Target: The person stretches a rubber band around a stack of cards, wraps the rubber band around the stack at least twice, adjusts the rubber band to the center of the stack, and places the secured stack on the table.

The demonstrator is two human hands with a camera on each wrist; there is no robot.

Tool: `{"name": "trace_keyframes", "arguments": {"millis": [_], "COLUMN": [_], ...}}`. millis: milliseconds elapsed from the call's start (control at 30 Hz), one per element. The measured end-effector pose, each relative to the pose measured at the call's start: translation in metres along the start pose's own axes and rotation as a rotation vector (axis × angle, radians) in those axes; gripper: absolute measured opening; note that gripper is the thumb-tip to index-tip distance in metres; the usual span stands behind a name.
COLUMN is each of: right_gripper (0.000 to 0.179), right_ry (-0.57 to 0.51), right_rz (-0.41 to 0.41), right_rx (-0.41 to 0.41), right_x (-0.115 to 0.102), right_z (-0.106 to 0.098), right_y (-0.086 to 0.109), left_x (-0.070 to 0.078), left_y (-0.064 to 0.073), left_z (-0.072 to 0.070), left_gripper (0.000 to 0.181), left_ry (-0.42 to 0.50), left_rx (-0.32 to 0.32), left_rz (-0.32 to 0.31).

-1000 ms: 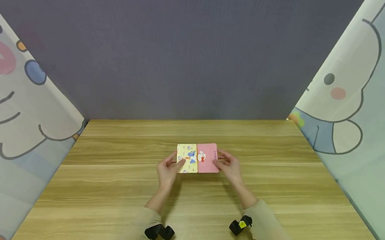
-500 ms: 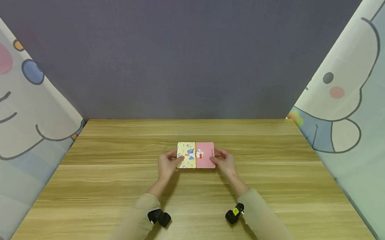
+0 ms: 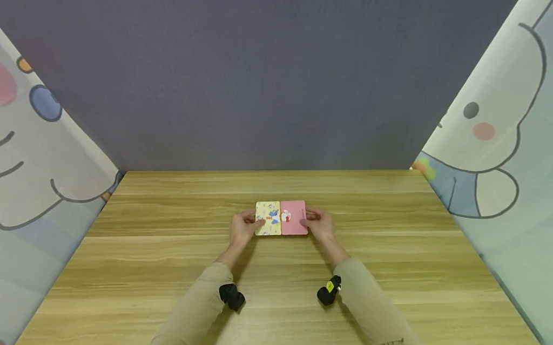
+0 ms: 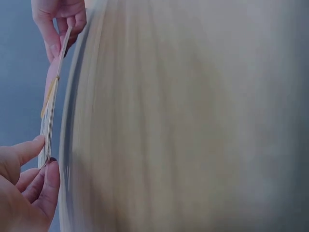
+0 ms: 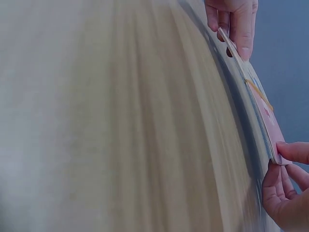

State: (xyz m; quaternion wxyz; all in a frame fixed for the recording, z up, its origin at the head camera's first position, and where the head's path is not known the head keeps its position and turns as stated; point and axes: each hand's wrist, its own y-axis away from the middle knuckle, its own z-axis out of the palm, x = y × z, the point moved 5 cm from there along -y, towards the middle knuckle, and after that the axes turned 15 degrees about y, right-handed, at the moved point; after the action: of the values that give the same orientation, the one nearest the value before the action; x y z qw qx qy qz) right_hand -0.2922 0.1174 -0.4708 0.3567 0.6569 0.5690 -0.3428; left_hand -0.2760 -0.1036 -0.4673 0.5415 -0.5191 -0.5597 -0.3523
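A thin, layered yellow-and-pink booklet (image 3: pixel 294 218) with rounded corners is held between both hands over the wooden table. Its left half is yellow with a blue figure, its right half pink with a white rabbit. An orange band (image 5: pixel 259 94) crosses its middle in the right wrist view. The left hand (image 3: pixel 243 228) pinches the yellow end, thumb on top and fingers beneath. At the pink end, the right hand (image 3: pixel 320 224) grips in the same way. Both wrist views show the booklet (image 4: pixel 52 92) edge-on; its exact kind is unclear.
The wooden table (image 3: pixel 180 213) ends at a dark grey panel (image 3: pixel 274 75) at the back. Printed cartoon curtains flank it, a left curtain (image 3: pixel 27 174) and a right curtain (image 3: pixel 539 242). Black wrist cameras sit on the left sleeve (image 3: pixel 231 297) and the right sleeve (image 3: pixel 329 291).
Both hands have carried the booklet farther from the body, toward the back of the table. It appears slightly smaller in the head view, and both hands keep their hold.
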Motion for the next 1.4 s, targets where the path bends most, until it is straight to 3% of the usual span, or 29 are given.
{"name": "trace_keyframes", "arguments": {"millis": [500,833,1300,1400], "right_gripper": [0.038,0.029,0.023,0.023], "right_ry": [0.051,0.121,0.062,0.093], "right_rz": [0.041,0.040,0.039,0.023], "right_rx": [-0.004,-0.033,-0.101,-0.107], "right_x": [0.003,0.002,0.004,0.005], "right_z": [0.004,0.003,-0.002,-0.005], "right_y": [-0.014,-0.014,-0.013,-0.012], "left_x": [-0.011,-0.012,-0.005,-0.006], "left_y": [-0.014,-0.015,-0.010,-0.009], "left_z": [0.007,0.007,0.003,0.000], "left_gripper": [0.033,0.029,0.021,0.021], "left_ry": [0.005,-0.004,-0.001,0.011], "left_rx": [-0.008,-0.013,-0.074,-0.086], "left_rz": [-0.083,-0.106,-0.088,-0.089]}}
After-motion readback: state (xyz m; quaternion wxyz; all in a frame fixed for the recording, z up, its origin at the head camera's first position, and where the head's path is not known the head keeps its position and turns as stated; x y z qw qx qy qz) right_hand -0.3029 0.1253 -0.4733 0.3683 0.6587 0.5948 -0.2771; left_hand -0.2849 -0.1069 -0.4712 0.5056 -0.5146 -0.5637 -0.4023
